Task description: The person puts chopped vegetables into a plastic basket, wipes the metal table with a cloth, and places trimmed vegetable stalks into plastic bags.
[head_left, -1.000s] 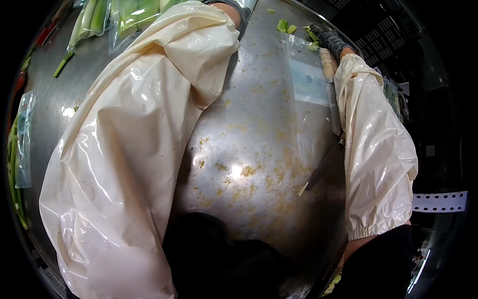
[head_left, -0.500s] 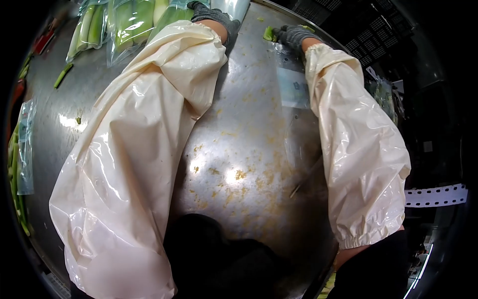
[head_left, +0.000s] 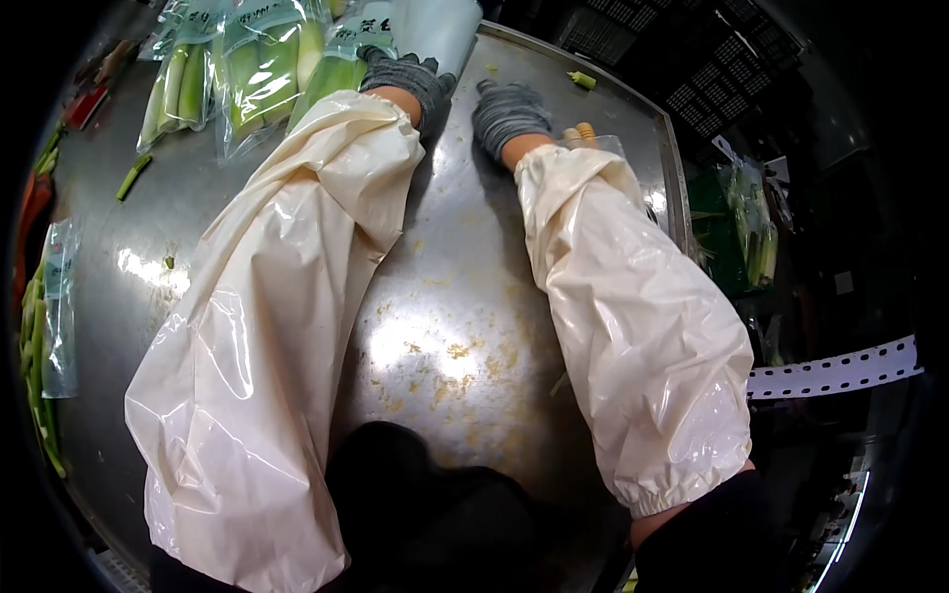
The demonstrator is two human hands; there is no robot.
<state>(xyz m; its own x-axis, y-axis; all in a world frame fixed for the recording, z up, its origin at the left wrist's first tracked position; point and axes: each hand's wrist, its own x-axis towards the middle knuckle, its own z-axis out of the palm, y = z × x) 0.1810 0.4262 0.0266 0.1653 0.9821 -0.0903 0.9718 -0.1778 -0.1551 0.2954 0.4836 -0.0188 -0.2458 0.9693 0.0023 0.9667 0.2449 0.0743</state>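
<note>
My left hand, in a grey glove, has its fingers spread on a clear bag of green stalks at the top. Beside it, toward the right, lies a pale blue plastic sheet or bag. My right hand, also gloved in grey, hovers or rests over the metal table just right of the left one; its fingers are blurred and nothing shows in them. Long cream sleeves cover both forearms. Behind the right wrist, a wooden handle and part of a clear bag show, partly hidden by the sleeve.
More bagged leeks lie at the upper left. A loose green piece is below them, and another sits near the back edge. Long green stalks line the left edge. Black crates stand beyond the table at right.
My right hand has moved left from the green scraps, toward my left hand. The bagged leeks show more fully as the view has shifted. My left hand's spread fingers have come into view.
</note>
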